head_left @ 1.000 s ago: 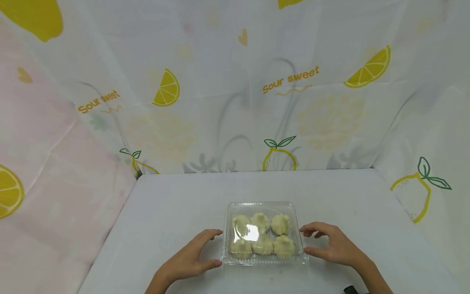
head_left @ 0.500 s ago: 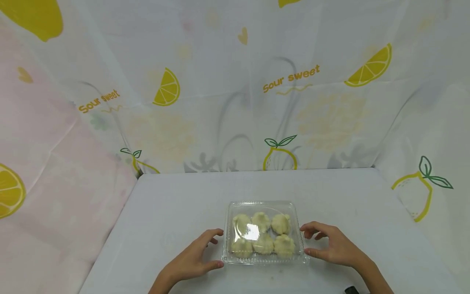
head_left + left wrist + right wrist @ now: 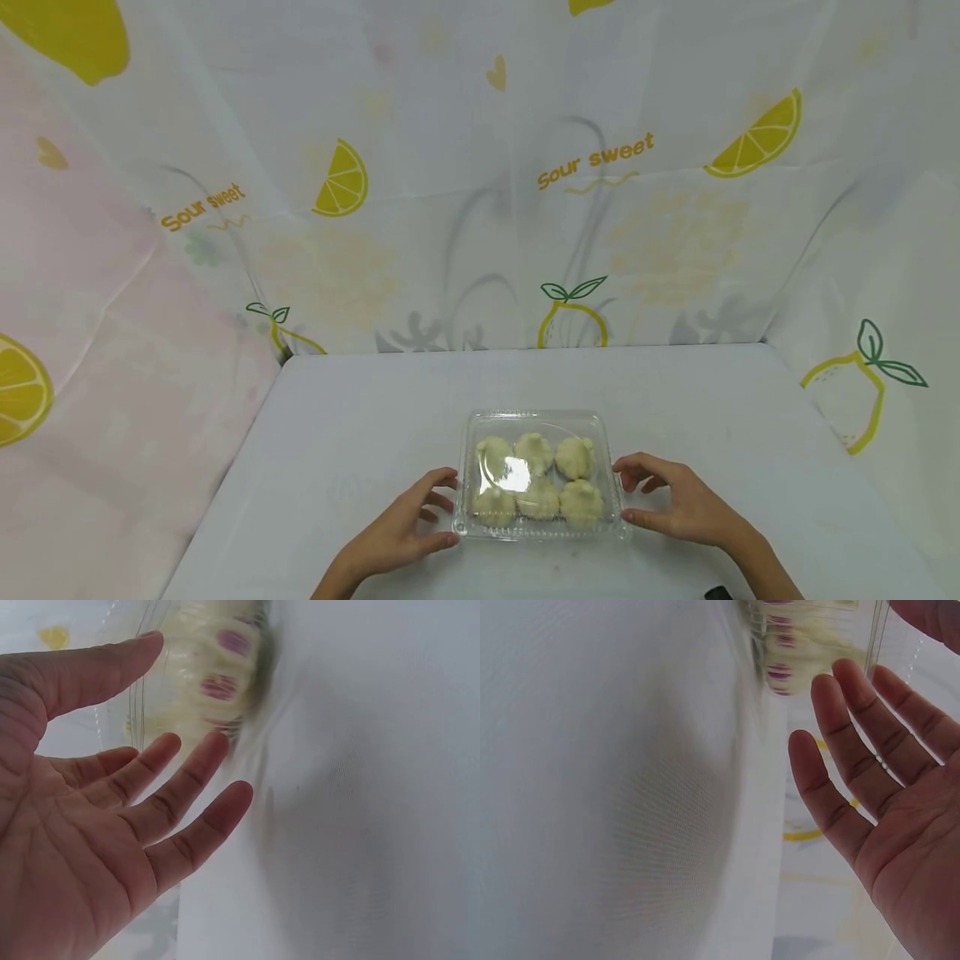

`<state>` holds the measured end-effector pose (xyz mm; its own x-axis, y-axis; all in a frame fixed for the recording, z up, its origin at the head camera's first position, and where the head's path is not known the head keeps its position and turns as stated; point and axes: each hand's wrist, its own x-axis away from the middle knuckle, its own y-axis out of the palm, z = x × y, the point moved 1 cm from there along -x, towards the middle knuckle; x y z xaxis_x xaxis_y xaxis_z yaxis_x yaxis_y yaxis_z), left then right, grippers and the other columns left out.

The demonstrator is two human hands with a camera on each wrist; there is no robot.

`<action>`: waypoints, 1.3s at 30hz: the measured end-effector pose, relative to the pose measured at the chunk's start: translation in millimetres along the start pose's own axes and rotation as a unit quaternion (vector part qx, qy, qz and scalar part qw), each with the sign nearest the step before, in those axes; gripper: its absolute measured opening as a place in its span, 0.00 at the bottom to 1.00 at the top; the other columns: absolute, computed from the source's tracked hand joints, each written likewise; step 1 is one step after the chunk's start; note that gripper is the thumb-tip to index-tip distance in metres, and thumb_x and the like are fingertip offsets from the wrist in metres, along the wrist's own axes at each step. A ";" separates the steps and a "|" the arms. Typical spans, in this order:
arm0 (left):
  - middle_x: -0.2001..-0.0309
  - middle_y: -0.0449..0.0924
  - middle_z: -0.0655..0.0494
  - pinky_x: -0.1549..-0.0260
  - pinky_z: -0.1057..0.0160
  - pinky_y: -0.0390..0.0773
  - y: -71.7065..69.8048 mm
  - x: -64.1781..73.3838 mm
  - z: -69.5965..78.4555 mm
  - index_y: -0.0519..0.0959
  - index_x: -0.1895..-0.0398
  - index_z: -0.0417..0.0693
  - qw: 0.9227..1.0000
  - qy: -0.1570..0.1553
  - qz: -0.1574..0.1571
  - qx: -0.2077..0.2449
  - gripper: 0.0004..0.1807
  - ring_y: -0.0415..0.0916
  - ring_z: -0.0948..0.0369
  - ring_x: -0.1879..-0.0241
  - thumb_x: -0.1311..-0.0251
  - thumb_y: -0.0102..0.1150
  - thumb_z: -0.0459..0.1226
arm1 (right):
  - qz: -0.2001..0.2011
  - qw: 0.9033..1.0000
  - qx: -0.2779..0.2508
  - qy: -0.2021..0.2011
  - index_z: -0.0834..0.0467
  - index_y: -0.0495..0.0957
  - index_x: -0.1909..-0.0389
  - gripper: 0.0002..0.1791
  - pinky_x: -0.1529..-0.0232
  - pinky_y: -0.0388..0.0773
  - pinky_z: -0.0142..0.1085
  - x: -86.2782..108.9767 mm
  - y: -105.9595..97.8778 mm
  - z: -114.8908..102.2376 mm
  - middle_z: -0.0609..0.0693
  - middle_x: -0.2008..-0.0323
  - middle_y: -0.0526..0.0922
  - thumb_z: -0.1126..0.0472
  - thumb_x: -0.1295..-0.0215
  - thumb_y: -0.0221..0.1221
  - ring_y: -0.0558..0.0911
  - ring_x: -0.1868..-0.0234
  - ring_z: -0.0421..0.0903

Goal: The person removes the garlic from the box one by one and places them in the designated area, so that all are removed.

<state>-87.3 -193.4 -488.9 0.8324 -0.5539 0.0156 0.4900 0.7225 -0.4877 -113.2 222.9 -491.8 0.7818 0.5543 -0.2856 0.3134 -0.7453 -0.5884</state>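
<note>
A clear plastic clamshell container (image 3: 534, 533) lies closed on the white table. Inside it sit several pale, rounded buns (image 3: 581, 501) in two rows; purple patches mark the sides of a bun (image 3: 214, 667) in the left wrist view. At the container's left side is my left hand (image 3: 401, 531), thumb and fingers spread apart at its edge. My right hand (image 3: 678, 504) is at the opposite side, its fingertips by the container's wall. In the right wrist view its fingers (image 3: 847, 746) are fairly straight. Whether the fingertips touch the plastic, I cannot tell.
The white table (image 3: 360, 408) extends behind and beside the container. A cloth backdrop (image 3: 450, 250) with lemon prints encloses its back and sides. A small black object (image 3: 717, 593) shows at the bottom edge by the right forearm.
My left hand has shifted slightly right, closer to the container's side, and more of its fingers show. The right hand and the container have hardly moved.
</note>
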 end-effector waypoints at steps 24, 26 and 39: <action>0.41 0.66 0.39 0.59 0.57 0.80 -0.9 -2.6 -0.9 0.51 0.31 0.47 0.972 -0.070 -0.049 0.218 0.41 0.76 0.48 0.53 0.40 0.66 0.29 | -0.001 1.000 -0.011 -0.015 0.59 0.74 0.44 0.27 0.64 0.80 0.39 -0.4 1.0 -2.9 0.40 0.61 0.79 0.57 0.42 0.72 0.80 0.63 0.44; 0.41 0.65 0.40 0.60 0.57 0.80 -0.7 -2.7 0.2 0.51 0.31 0.47 0.968 -0.080 -0.052 0.233 0.41 0.75 0.49 0.53 0.40 0.65 0.28 | -0.001 1.000 -0.013 -0.016 0.60 0.74 0.44 0.27 0.64 0.80 0.39 -0.3 0.7 -3.1 0.41 0.61 0.79 0.57 0.42 0.72 0.80 0.63 0.44; 0.49 0.67 0.45 0.68 0.64 0.76 1.7 -6.3 -3.9 0.48 0.35 0.42 0.947 -0.085 -0.076 0.301 0.39 0.75 0.58 0.60 0.41 0.62 0.25 | 0.000 1.000 -0.021 -0.007 0.62 0.74 0.43 0.28 0.64 0.80 0.38 0.8 1.7 -1.3 0.42 0.61 0.80 0.59 0.42 0.72 0.81 0.63 0.43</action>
<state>-92.7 -190.3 -493.3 0.7451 -0.6327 0.2108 0.6235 0.7731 0.1162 -111.4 221.5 -492.1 0.7743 0.5595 -0.2956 0.3361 -0.7594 -0.5571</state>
